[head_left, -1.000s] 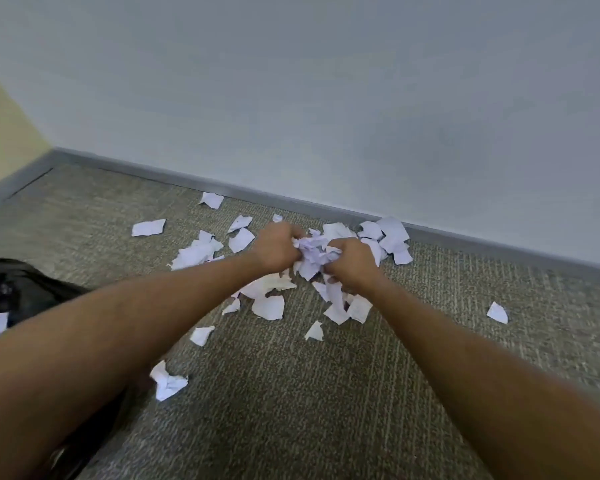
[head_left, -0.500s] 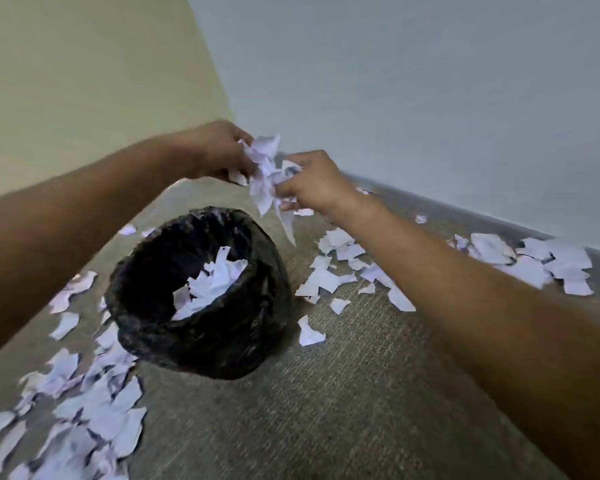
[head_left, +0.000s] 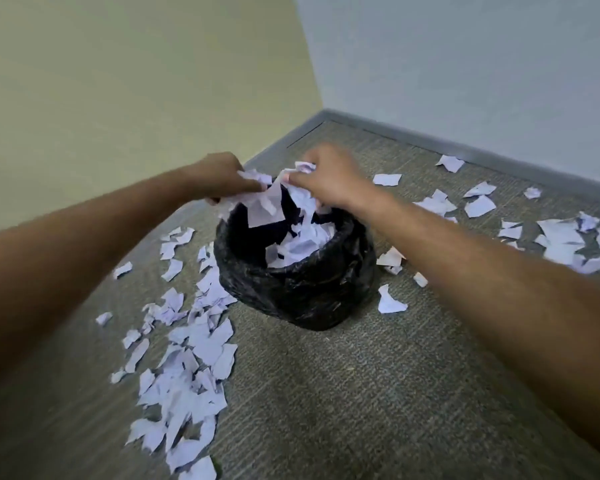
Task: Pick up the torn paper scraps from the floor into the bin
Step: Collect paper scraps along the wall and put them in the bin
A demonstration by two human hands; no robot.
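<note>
We see one carpeted floor (head_left: pixel 326 393) meeting two walls, a yellow wall (head_left: pixel 118 81) toward 10 o'clock and a pale blue wall (head_left: pixel 465 64) toward 1 o'clock, with a grey skirting board (head_left: pixel 430 142) along their foot and the corner at 12 o'clock. Bare carpet lies open from 5 to 6 o'clock, in front of the bin.

One bin (head_left: pixel 298 289), round and lined with a black bag, stands upright at the middle, its mouth facing up, with scraps already inside (head_left: pixel 302 244).

Two forearms reach in from 8 and 4 o'clock. The left hand (head_left: pixel 219 174) and the right hand (head_left: pixel 329 178) meet just above the bin's far rim, fingers curled and pinching one shared bunch of paper scraps (head_left: pixel 267 199). The bunch hangs down, long axis roughly vertical, its lower tips over the bin's mouth; some pieces look blurred.

Loose scraps on the floor are too many to count. We make out a dense drift (head_left: pixel 184 375) running from the bin's left side down to 7 o'clock, long axis toward us, and a scattered group (head_left: pixel 561 237) from 2 to 3 o'clock, reaching the right edge. A few single pieces, one of them (head_left: pixel 390 301), lie just beside the bin at 3 o'clock.
</note>
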